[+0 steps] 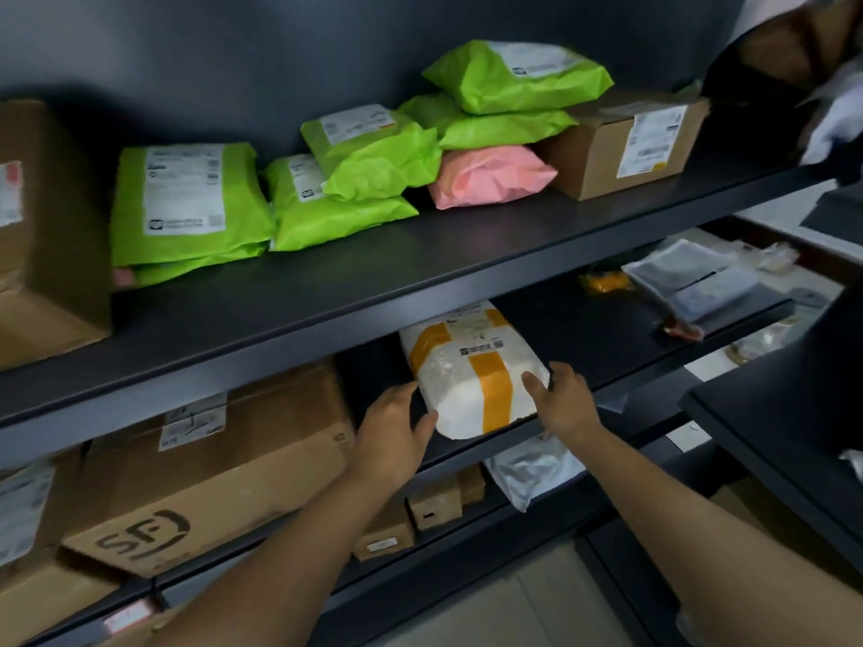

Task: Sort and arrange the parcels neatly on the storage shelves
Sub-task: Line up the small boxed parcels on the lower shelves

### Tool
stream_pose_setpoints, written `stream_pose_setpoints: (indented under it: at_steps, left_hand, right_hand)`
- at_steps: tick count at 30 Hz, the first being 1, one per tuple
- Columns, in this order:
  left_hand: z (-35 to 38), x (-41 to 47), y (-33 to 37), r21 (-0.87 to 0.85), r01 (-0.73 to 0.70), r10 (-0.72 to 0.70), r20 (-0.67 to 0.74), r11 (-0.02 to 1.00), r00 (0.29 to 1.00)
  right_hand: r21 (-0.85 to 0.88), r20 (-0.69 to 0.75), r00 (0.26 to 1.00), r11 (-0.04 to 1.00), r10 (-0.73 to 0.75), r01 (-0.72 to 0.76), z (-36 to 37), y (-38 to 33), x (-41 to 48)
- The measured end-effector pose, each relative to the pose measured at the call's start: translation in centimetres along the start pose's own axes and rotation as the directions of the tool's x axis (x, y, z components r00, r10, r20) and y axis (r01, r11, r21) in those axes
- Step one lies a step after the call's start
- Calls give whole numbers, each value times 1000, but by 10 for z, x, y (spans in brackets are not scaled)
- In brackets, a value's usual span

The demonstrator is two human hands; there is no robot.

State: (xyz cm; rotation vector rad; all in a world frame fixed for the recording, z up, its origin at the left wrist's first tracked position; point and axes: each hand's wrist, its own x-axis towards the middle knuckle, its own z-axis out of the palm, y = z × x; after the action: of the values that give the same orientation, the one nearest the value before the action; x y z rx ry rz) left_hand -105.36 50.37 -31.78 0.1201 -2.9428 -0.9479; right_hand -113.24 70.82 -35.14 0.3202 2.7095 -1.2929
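Observation:
A white padded parcel [471, 380] wrapped in orange tape lies on the dark middle shelf [583, 329], with its near end at the shelf's front edge. My left hand [392, 431] grips its near left corner, thumb on the front and fingers along the left side. My right hand [565, 399] holds the right side, thumb on top and fingers round the edge. A label shows on the parcel's top.
A large brown SF box [210, 469] stands just left of the parcel. The upper shelf [373, 273] carries green mailers [187, 203], a pink mailer [485, 175] and cardboard boxes [626, 142]. Clear bags [691, 277] lie at the right. Small boxes [434, 506] and a grey bag [532, 469] sit below.

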Motion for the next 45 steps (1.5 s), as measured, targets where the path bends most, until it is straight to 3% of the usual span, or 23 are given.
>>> stream_pose_setpoints:
  at_steps: [5, 9, 17, 21, 28, 32, 38, 45]
  left_hand:
    - [41, 53, 11, -118, 293, -278, 126, 949, 952]
    - [58, 82, 3, -116, 387, -371, 140, 915, 918]
    - [59, 83, 0, -41, 395, -394, 30, 918, 919]
    - [57, 70, -7, 87, 368, -376, 113, 926, 920]
    - [61, 57, -9, 22, 403, -400, 168, 915, 901]
    - [62, 51, -8, 7, 369, -367, 117, 929, 923]
    - [66, 42, -7, 114, 139, -149, 86, 984, 985]
    - [72, 60, -8, 136, 195, -202, 36, 971, 979]
  right_hand:
    - [40, 139, 990, 999, 29, -35, -6, 11, 50]
    - [76, 220, 974, 994, 58, -76, 2, 12, 78]
    - [55, 233, 964, 988, 129, -146, 11, 22, 87]
    - [90, 325, 937, 982, 129, -166, 3, 34, 72]
    - [171, 346, 934, 972, 93, -160, -5, 47, 54]
    - [164, 335, 939, 976, 82, -144, -3, 40, 52]
    - [127, 322, 946, 990, 19, -63, 10, 27, 62]
    - [153, 293, 953, 988, -74, 30, 8, 32, 65]
